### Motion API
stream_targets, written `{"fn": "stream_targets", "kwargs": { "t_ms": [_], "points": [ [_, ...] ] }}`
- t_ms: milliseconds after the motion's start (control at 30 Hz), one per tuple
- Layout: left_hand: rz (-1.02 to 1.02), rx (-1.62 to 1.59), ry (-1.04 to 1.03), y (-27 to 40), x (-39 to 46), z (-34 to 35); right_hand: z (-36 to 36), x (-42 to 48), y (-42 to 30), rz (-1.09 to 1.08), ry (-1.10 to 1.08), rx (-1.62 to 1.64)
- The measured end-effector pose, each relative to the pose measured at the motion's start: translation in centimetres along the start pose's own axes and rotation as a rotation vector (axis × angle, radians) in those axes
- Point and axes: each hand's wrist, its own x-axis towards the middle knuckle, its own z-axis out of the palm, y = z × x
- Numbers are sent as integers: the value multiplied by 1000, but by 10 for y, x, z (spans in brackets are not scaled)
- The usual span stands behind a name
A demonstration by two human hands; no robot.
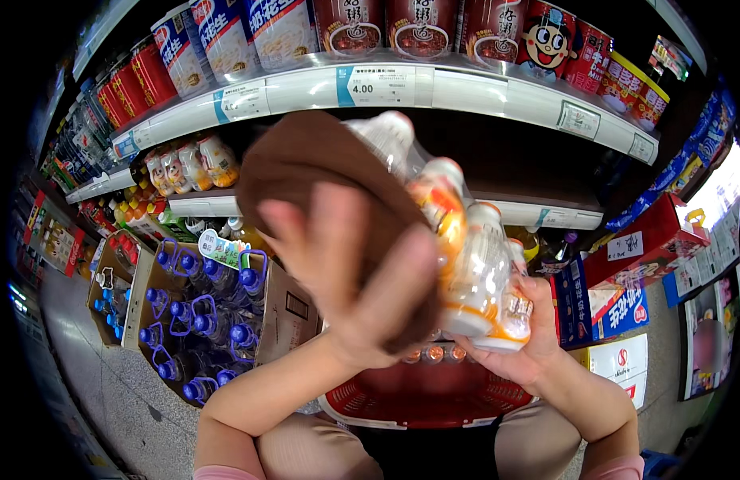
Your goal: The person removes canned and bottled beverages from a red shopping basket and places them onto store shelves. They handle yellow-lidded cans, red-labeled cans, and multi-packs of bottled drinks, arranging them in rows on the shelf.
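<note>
My right hand (535,342) grips the lower end of a shrink-wrapped pack of small milk-drink bottles (481,282), tilted in front of my chest. A brown cloth (304,150) hangs against the pack's left side and hides part of it. Spread and blurred by motion, the fingers of my left hand (352,282) lie over this cloth, pressing it towards the bottles. Below the hands is a red plastic basket (424,414) between my knees. Several bottles with orange tops (434,353) show at its far side.
Ahead, an upper shelf (304,90) bears several drink cans (418,30). The lower shelf (544,213) carries more small bottles (193,162) at left. Cartons of blue-capped water jugs (208,321) stand on the floor to the left. Stacked drink boxes (622,315) are at right.
</note>
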Motion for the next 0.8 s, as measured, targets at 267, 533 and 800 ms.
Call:
{"fn": "stream_targets", "kwargs": {
  "t_ms": [267, 533, 800],
  "points": [
    [-225, -1370, -1079, 48, -13, 9, 7, 2, -7, -22, 60, -223],
    [774, -183, -193, 28, 17, -37, 12, -11, -4, -211, 106, -445],
    [-280, -66, -966, -5, 57, -15, 7, -16, -5, -129, 192, -560]
  ]
}}
